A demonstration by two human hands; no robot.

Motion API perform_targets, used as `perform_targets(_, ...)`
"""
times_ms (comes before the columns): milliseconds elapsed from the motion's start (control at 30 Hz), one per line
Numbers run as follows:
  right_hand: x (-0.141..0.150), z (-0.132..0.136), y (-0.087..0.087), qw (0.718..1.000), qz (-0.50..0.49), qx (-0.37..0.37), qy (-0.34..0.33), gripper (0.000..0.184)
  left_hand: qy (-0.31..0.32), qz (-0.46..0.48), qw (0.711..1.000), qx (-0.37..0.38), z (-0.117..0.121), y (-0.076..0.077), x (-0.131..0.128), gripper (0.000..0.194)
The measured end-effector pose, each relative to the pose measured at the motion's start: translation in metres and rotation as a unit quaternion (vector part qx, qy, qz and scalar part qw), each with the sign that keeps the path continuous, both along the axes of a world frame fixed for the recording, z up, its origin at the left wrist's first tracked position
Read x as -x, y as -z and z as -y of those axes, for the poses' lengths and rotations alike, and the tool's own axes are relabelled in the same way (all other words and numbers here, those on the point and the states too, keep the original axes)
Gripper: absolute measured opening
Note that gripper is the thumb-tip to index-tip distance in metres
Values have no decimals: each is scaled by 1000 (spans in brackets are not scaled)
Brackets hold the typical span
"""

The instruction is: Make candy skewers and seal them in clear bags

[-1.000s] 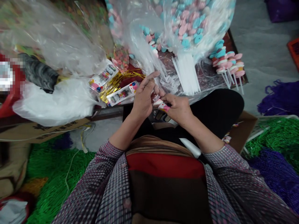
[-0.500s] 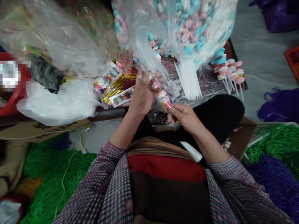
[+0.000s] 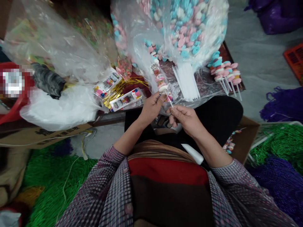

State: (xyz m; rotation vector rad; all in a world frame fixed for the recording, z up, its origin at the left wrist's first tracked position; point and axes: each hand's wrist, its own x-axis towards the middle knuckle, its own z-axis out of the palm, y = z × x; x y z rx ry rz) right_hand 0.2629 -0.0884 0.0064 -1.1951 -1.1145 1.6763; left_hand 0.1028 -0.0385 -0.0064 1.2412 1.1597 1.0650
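A candy skewer (image 3: 162, 86) in a clear printed bag (image 3: 156, 71) points away from me over the table edge, its white stick toward me. Low on the bag, near the stick, the fingers of my left hand (image 3: 150, 108) are closed in a pinch. My right hand (image 3: 186, 118) grips the stick's near end between thumb and fingers. Left of my hands lie flat printed bags (image 3: 126, 99) and a bunch of gold twist ties (image 3: 118, 90). White sticks (image 3: 188, 82) lie in a bundle beyond my right hand.
Large clear sacks of pink, blue and white candies (image 3: 187, 34) stand at the back. Several finished skewers (image 3: 227, 71) rest at the table's right corner. A white plastic bag (image 3: 61, 110) and a red container (image 3: 14, 107) are at left. A cardboard box (image 3: 247, 138) stands beside my right leg.
The bagged skewer has come into view, tilted away from me. My left hand has moved from its upper part down to the stick end. My right hand now holds the stick.
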Motion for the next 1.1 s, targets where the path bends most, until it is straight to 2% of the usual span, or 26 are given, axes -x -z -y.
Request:
perform_targets(100,9,-1,0,1000,-3,-7,22,53,19,-46,999,-15,5,-2,2,44)
perform_targets(200,14,-2,1,1000,6,-16,17,53,56,-27,998,-13,7,-2,8,52)
perform_targets(333,12,-4,1,999,24,-38,6,54,57,116,991,39,-1,-5,16,57)
perform_targets(400,11,-3,2,999,27,-45,0,54,47,203,975,74,-6,-11,15,59)
perform_targets(467,12,-3,4,998,33,-47,-6,52,50,248,962,103,-9,-18,11,52)
perform_targets(600,16,-1,5,998,40,-53,-21,51,50,270,955,112,-7,-30,-1,37)
perform_targets(800,20,1,8,997,47,-64,-17,54,33,242,957,154,5,-38,-10,47)
perform_targets(900,20,2,12,996,63,-57,-27,57,51,224,960,162,8,-34,-9,49)
perform_targets(967,15,-2,11,992,89,-59,-67,59,69,219,962,150,9,-27,-6,49)
perform_targets(1033,3,-10,6,979,130,-87,-132,57,78,207,967,123,8,-19,-1,51)
perform_targets(1100,-11,-21,-5,966,169,-140,-134,47,82,173,978,86,8,-11,5,53)
